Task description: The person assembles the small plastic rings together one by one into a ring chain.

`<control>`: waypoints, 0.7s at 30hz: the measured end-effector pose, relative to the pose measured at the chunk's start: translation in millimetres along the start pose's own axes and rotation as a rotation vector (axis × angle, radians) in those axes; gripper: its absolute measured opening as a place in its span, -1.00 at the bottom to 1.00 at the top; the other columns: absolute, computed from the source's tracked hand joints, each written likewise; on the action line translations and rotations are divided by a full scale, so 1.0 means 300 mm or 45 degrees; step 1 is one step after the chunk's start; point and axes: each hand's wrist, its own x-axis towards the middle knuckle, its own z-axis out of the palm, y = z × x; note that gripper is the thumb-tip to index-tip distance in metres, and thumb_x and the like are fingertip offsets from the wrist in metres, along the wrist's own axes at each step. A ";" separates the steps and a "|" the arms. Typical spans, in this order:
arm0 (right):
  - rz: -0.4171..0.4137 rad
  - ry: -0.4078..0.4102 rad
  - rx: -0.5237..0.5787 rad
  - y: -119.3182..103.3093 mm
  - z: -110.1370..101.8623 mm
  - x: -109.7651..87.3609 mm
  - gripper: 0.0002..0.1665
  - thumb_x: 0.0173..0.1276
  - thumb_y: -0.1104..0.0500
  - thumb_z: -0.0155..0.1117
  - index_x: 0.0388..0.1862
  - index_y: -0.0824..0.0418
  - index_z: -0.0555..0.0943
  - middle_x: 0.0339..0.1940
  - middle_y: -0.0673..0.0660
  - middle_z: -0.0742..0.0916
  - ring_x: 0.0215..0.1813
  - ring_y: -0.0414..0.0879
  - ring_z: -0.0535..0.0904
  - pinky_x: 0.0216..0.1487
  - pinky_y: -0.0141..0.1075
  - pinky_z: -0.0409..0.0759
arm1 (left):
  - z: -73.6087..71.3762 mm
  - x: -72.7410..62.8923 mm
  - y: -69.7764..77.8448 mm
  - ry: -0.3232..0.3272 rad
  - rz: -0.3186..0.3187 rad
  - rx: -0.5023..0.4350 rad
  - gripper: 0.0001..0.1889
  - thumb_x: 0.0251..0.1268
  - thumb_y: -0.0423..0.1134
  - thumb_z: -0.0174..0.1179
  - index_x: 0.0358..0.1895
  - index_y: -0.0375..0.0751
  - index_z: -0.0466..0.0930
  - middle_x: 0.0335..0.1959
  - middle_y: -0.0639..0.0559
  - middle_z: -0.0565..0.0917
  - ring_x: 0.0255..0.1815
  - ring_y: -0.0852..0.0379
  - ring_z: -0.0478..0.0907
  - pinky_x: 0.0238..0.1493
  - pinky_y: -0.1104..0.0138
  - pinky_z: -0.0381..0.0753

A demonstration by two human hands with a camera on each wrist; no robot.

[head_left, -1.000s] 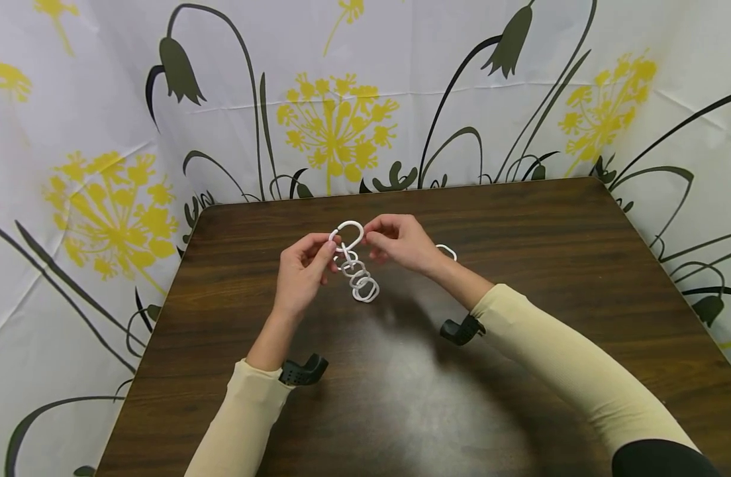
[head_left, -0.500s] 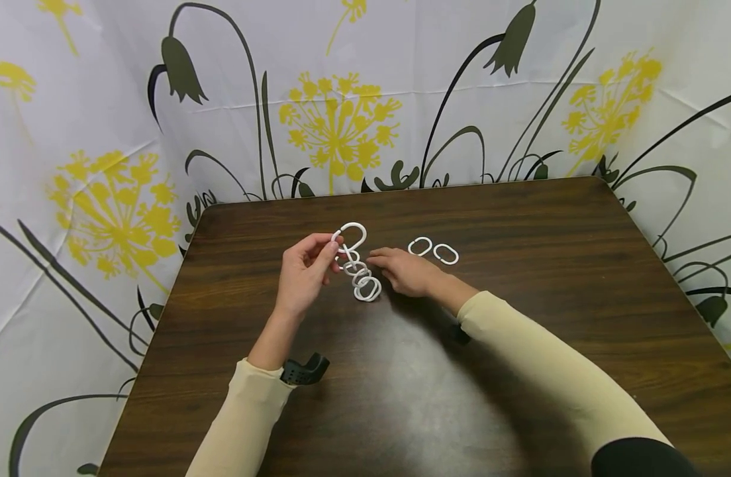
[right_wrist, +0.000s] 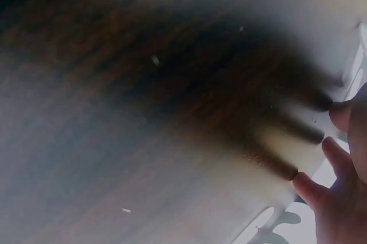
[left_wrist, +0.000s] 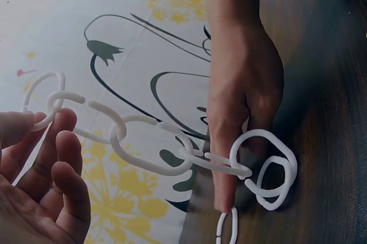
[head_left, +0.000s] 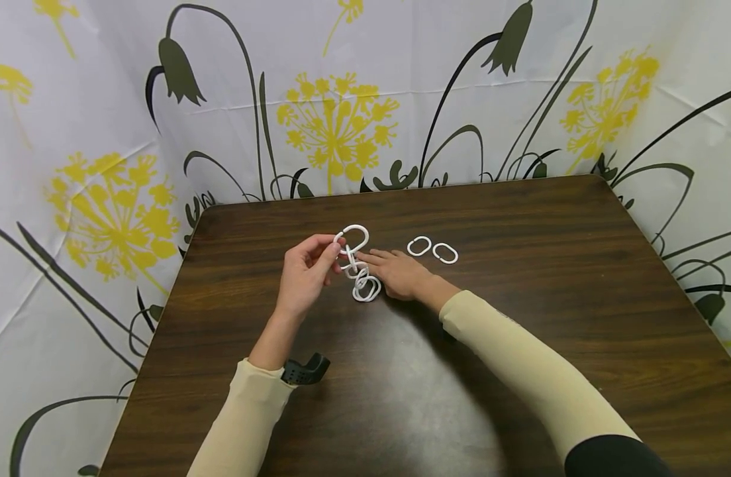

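Observation:
My left hand pinches the upper end of a chain of white plastic curtain rings between thumb and fingers. The chain slopes down to the right, and its lowest rings lie on the tabletop. My right hand is low over the table, palm down, its straight fingers reaching left behind the chain. In the left wrist view, its index fingertip is right at a loose white ring. Part of that hand is hidden by the chain there. The right wrist view shows fingertips down at the table surface.
Two loose white oval rings, a left one and a right one, lie side by side behind the right hand. The dark wooden table ends at the back against a flower-print curtain.
My right hand has left the top ring, come down to the table and stretched left behind the chain. The two loose rings it partly covered now show fully. The left hand has barely moved.

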 end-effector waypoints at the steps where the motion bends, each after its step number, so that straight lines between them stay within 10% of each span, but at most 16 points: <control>1: -0.002 -0.005 -0.010 0.000 0.000 0.002 -0.11 0.27 0.31 0.20 0.57 0.03 0.16 0.61 -0.04 0.11 0.56 0.07 0.06 0.36 0.15 0.24 | 0.000 0.000 0.001 -0.003 -0.002 -0.001 -0.79 0.42 -0.35 0.16 -0.02 -0.42 0.63 -0.39 0.12 0.69 -0.56 0.14 0.53 -0.67 0.44 0.39; 12: 0.038 0.210 -0.059 0.014 0.007 -0.022 -0.47 0.43 0.19 0.14 0.37 -0.01 0.48 0.24 0.08 0.50 0.20 0.04 0.43 -0.02 -0.06 0.57 | -0.004 -0.002 0.001 -0.010 -0.011 0.032 -0.80 0.42 -0.30 0.18 -0.06 -0.35 0.66 -0.37 -0.09 0.67 -0.53 0.00 0.53 -0.66 0.43 0.39; 21: 0.057 0.453 -0.067 0.045 0.004 -0.064 -0.90 0.29 0.05 0.39 -0.24 -0.09 0.79 -0.34 0.00 0.58 -0.19 -0.01 0.51 -0.33 -0.16 0.57 | -0.012 -0.002 0.007 -0.019 -0.001 0.043 -0.79 0.43 -0.28 0.17 -0.07 -0.37 0.66 -0.41 0.09 0.69 -0.50 -0.08 0.54 -0.65 0.42 0.41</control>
